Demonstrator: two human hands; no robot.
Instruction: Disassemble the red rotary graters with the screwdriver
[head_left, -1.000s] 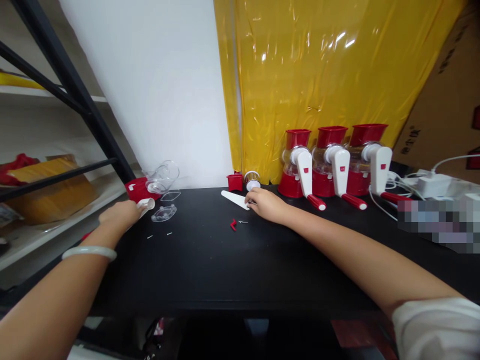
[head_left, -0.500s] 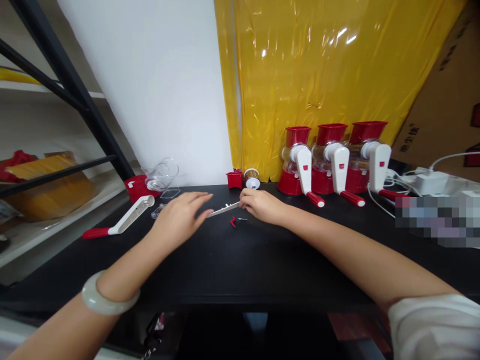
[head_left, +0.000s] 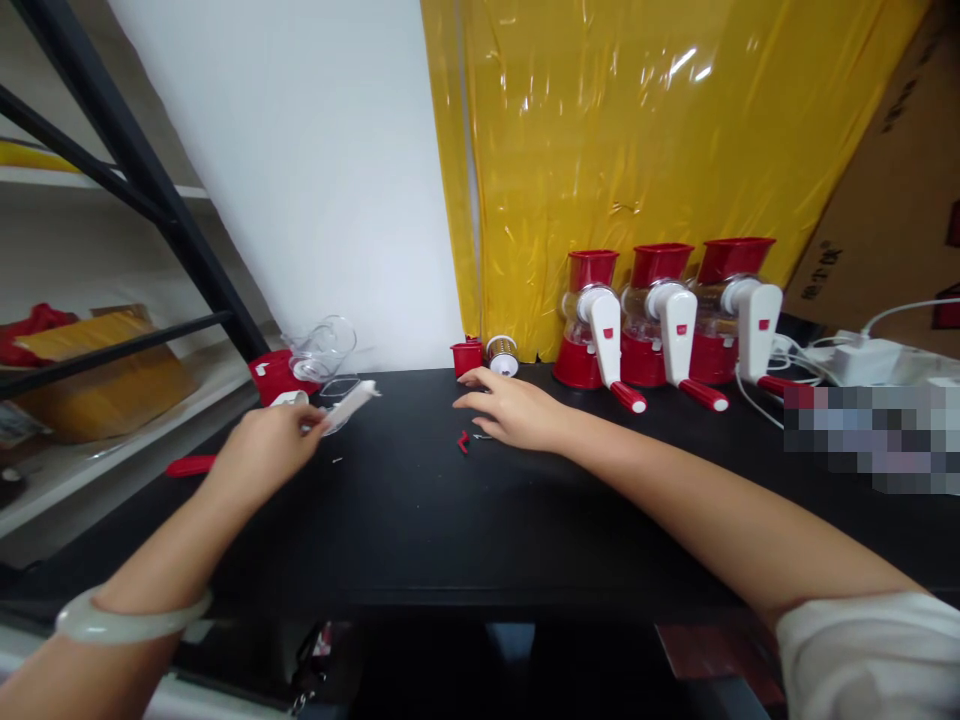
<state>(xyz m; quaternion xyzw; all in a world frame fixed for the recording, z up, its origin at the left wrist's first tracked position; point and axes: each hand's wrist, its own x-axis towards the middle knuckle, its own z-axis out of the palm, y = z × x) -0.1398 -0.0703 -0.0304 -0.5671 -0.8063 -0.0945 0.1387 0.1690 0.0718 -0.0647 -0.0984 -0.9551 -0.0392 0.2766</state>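
Note:
My left hand (head_left: 264,448) is closed on a flat white plastic piece (head_left: 351,404), held a little above the black table (head_left: 420,520) at the left. Behind it lie a white crank handle with a red grip (head_left: 189,465), a clear lid piece and a red base with a clear bowl (head_left: 319,352). My right hand (head_left: 506,408) hovers with its fingers spread and empty, over a small red clip (head_left: 465,441) and a tiny metal part. Just beyond it stand a small red cup (head_left: 467,357) and a metal drum (head_left: 502,354).
Three red-and-white hand-crank machines (head_left: 667,315) stand in a row at the back, against a yellow plastic sheet. White cables and a charger (head_left: 855,358) lie at the right. A black metal shelf rack (head_left: 112,330) with cardboard stands at the left.
My right hand let go of the white piece and my left hand carried it off to the left. The right hand's fingers have spread near the red cup.

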